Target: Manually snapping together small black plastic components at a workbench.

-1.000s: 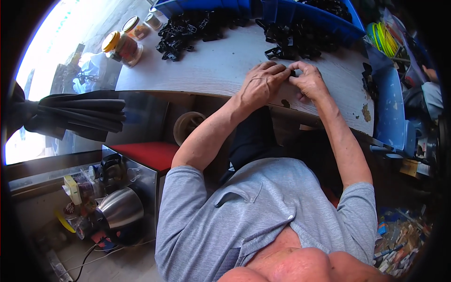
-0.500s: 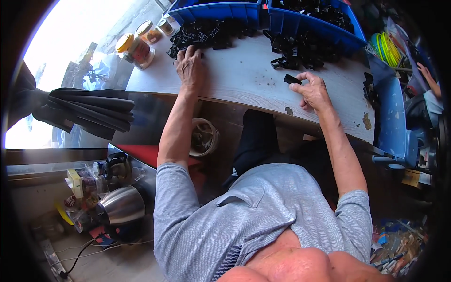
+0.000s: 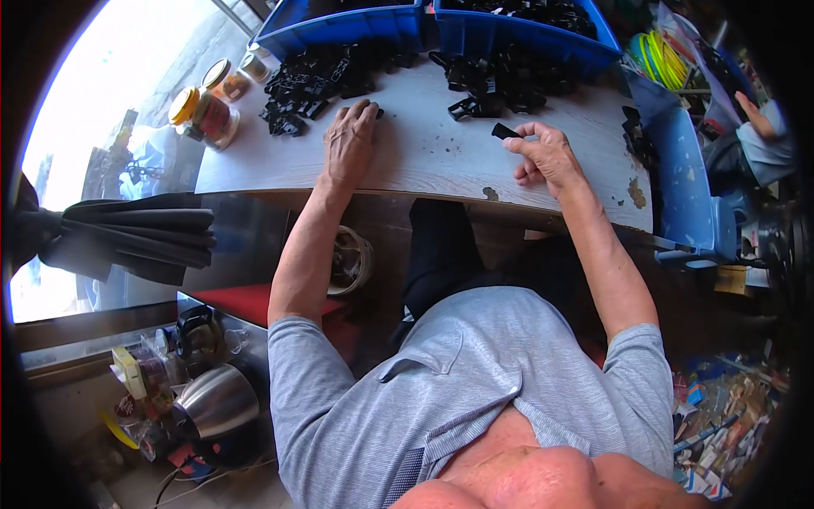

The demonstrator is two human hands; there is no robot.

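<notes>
Since the earlier frame, we see the left hand (image 3: pixel 346 146) drawn rightward off the left pile (image 3: pixel 315 81), upper left of the frame; its fingers are bent and narrow, a dark bit (image 3: pixel 380 114) showing at their tips, though we cannot tell if they grip it. Right of upper centre, the right hand (image 3: pixel 549 159) pinches a black part (image 3: pixel 504 131) above the table (image 3: pixel 407 165); we see the right pile (image 3: pixel 500 83) beyond it.

Brt window (image 3: pixel 80 110) L, dk curtain (image 3: pixel 140 237), red-top cab (image 3: pixel 246 299), wht tbl (image 3: pixel 415 165).
</notes>
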